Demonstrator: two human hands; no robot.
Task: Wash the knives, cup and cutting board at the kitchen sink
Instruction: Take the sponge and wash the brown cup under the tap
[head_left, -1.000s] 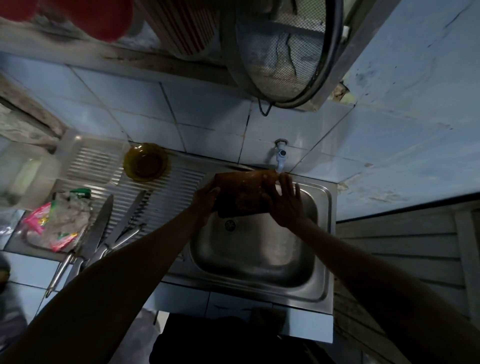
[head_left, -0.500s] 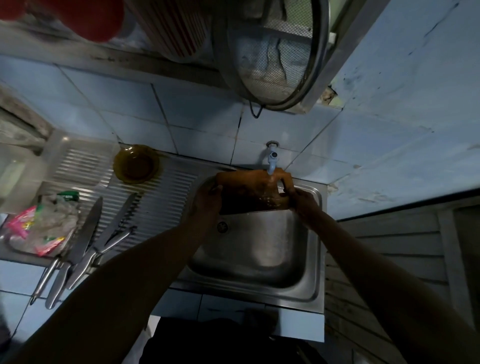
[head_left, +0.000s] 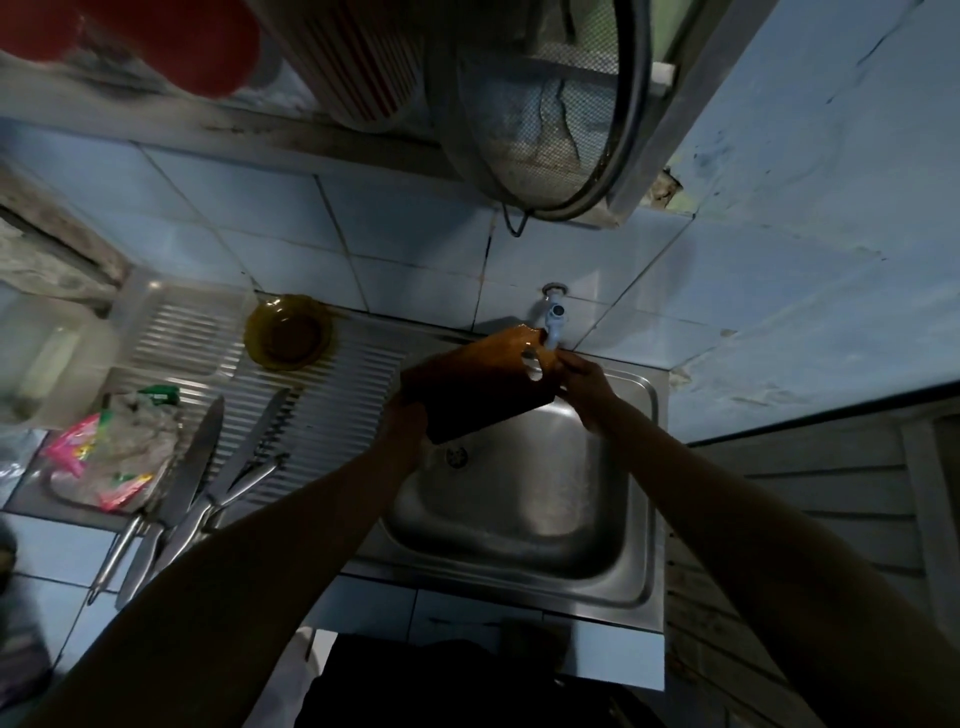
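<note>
A: Three steel knives (head_left: 208, 478) lie left on the drainboard; one brown wooden cutting board (head_left: 478, 387) is over the steel sink (head_left: 519, 519).
B: Left hand (head_left: 408, 423) grips its near end; right hand (head_left: 584, 384) clasps its far end.

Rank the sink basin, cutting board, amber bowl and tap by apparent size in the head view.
1. Sink basin
2. Cutting board
3. Amber bowl
4. Tap
Board and bowl sit at different distances, so their true order is unsure.
</note>
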